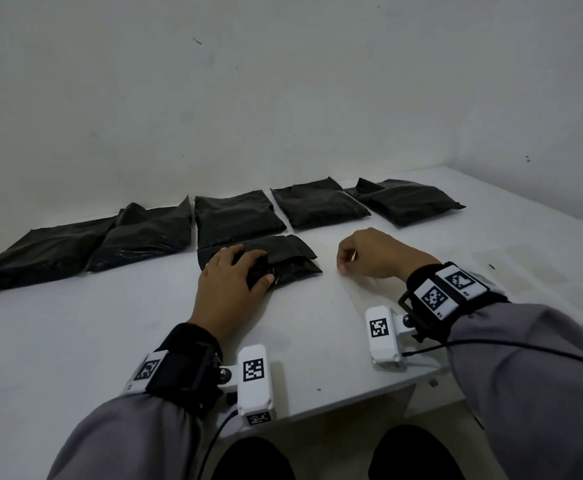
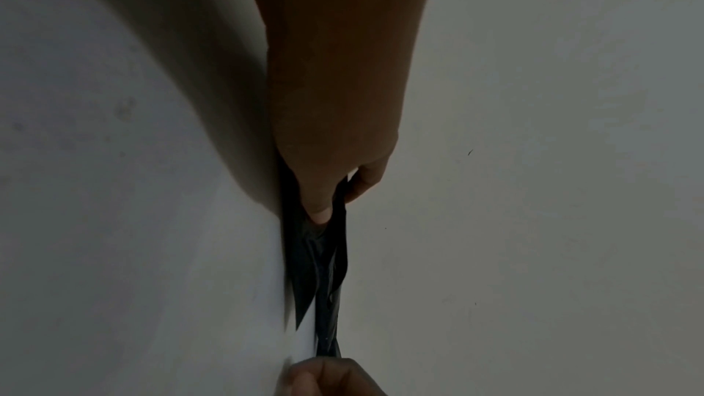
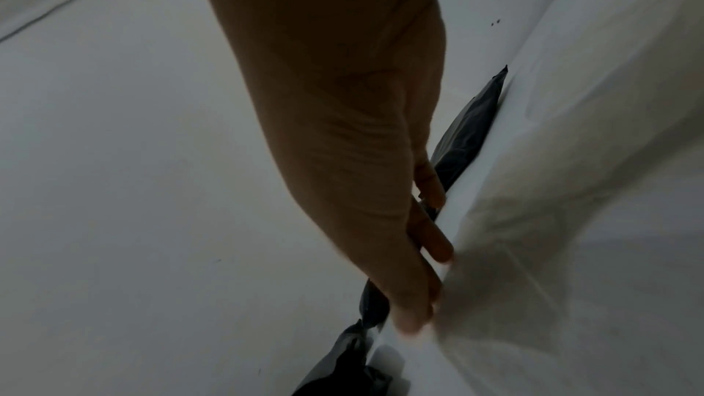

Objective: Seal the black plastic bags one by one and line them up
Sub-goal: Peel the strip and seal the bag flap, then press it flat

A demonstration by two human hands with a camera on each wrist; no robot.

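Note:
One black plastic bag (image 1: 283, 251) lies on the white table (image 1: 110, 341) in front of a row of bags. My left hand (image 1: 234, 275) grips its near left end, with a fold of the bag (image 2: 324, 267) pinched between thumb and fingers. My right hand (image 1: 363, 254) is just right of that bag, off it, with its fingers curled. In the left wrist view it (image 2: 327, 378) seems to pinch a thin white strip (image 2: 304, 336) that runs from the bag's mouth. The right wrist view is dim and blurred around the right hand's fingers (image 3: 438, 246).
Several more black bags lie side by side along the back of the table, from the far left (image 1: 40, 251) through the middle (image 1: 238, 216) to the right (image 1: 408, 200). A white wall rises behind them. The table's near edge is by my wrists.

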